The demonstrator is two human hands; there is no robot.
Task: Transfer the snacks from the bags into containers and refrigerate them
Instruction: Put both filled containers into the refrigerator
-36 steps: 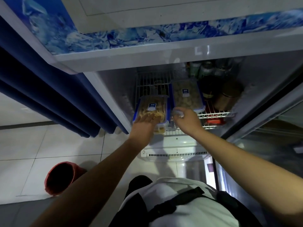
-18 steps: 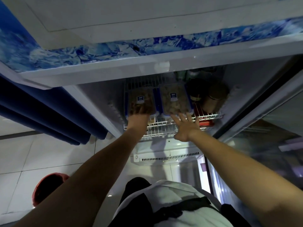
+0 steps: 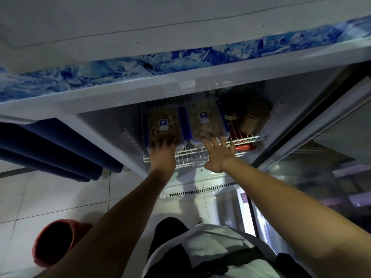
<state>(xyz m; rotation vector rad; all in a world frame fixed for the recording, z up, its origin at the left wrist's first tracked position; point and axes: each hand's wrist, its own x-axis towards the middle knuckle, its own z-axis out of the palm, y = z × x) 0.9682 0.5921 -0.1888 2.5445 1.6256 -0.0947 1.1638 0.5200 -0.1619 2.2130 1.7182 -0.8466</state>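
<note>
Both snack containers sit side by side on the white wire shelf [image 3: 249, 138] inside the fridge. Left hand [image 3: 163, 155] flat against the near end of the left container [image 3: 164, 125], fingers spread, not gripping. Right hand [image 3: 218, 155] splayed, fingertips touching the right container [image 3: 205, 119], holding nothing. Cans [image 3: 254, 117] just right of them.

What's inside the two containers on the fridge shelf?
Both the left container and right container show brownish snack pieces through clear lids. Lid labels and the left hand cover part; the exact snack is unclear.
</note>
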